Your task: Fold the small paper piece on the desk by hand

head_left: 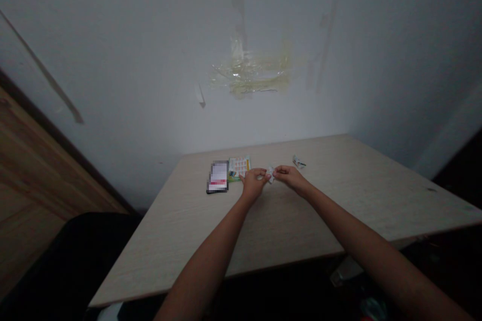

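Observation:
Over the middle of the table, my left hand (255, 182) and my right hand (289, 176) meet, each pinching a side of a small whitish piece (270, 174), perhaps paper or thin plastic; its exact kind is too small to tell. Behind my left hand lies a colourful printed sheet or booklet (239, 164) with a grid of small pictures, partly covered by the fingers. To its left is a phone-like dark-edged object (219, 176), its face blurred out. A crumpled wrapper-like scrap (298, 162) rests beyond my right hand.
The pale wooden table (181, 220) reaches back to a grey wall (150, 60) with peeling tape (259, 77). A dark chair-like shape (86, 251) stands at the left, beside a wooden panel (45, 170). Dim items lie below the table's front edge.

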`<state>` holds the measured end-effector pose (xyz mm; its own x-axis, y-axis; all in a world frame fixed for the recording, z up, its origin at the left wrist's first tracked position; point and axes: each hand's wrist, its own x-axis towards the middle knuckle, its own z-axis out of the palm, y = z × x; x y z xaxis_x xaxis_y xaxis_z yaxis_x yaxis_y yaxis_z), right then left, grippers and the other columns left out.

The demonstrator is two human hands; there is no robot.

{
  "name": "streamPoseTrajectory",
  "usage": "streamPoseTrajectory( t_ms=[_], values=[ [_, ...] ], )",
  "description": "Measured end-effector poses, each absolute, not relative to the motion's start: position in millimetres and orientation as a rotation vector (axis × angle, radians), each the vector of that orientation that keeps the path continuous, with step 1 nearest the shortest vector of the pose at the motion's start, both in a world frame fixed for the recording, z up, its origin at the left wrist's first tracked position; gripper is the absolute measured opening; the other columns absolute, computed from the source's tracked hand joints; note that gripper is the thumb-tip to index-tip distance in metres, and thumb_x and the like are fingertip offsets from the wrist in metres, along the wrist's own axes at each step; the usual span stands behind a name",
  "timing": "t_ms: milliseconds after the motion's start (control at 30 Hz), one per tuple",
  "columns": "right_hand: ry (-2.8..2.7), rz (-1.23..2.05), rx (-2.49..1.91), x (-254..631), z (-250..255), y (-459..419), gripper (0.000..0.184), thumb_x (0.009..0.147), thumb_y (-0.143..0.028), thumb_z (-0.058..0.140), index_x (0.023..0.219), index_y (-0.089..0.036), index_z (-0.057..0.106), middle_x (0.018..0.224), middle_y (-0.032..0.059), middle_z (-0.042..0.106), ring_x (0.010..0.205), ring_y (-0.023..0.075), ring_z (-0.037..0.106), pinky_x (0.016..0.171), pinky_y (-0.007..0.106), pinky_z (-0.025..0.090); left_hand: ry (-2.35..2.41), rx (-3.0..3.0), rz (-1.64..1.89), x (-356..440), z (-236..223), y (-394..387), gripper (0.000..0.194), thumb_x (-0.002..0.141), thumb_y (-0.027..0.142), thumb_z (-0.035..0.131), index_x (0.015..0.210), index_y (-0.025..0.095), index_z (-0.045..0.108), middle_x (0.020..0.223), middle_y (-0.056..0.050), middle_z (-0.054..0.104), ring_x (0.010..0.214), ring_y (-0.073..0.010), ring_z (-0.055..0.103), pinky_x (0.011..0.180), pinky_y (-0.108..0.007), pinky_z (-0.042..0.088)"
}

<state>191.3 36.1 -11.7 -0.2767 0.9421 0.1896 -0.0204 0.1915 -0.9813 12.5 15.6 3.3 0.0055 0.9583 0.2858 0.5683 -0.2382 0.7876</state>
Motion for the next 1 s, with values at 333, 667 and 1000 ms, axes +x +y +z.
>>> streamPoseTrajectory(
  t_ms=[333, 667, 1000],
  values=[
    [-1.555, 1.309, -0.911, 193, -10, 35, 0.033, 0.067, -0.045, 0.077, 0.080, -0.015, 0.071, 0.078, 0.0026, 0.067, 0.075, 0.0160, 0.056, 0.077, 0.030, 0.040, 1.600, 1.849, 1.158, 11, 9, 13, 0.006, 0.076, 0.022, 0.076, 0.070, 0.024, 0.076, 0.118, -0.005, 0.073, 0.125, -0.0281, 0.055, 0.115, -0.065, 0.011],
    [-1.635, 1.228, -0.940, 191, -17, 39, 0.032, 0.071, -0.047, 0.070, 0.077, -0.016, 0.067, 0.073, 0.0012, 0.061, 0.071, 0.0154, 0.050, 0.070, 0.028, 0.037, 1.605, 1.881, 1.140, 13, 8, 14, 0.006, 0.078, 0.023, 0.073, 0.075, 0.025, 0.077, 0.119, -0.005, 0.072, 0.126, -0.0288, 0.054, 0.115, -0.064, 0.016],
    [-1.641, 1.212, -0.922, 191, -22, 44, 0.032, 0.072, -0.048, 0.069, 0.076, -0.017, 0.066, 0.072, 0.0000, 0.060, 0.068, 0.0142, 0.048, 0.068, 0.027, 0.036, 1.690, 1.818, 1.097, 17, 14, 8, 0.008, 0.081, 0.025, 0.070, 0.084, 0.027, 0.077, 0.124, -0.003, 0.069, 0.128, -0.0297, 0.050, 0.115, -0.067, 0.010]
  ],
)
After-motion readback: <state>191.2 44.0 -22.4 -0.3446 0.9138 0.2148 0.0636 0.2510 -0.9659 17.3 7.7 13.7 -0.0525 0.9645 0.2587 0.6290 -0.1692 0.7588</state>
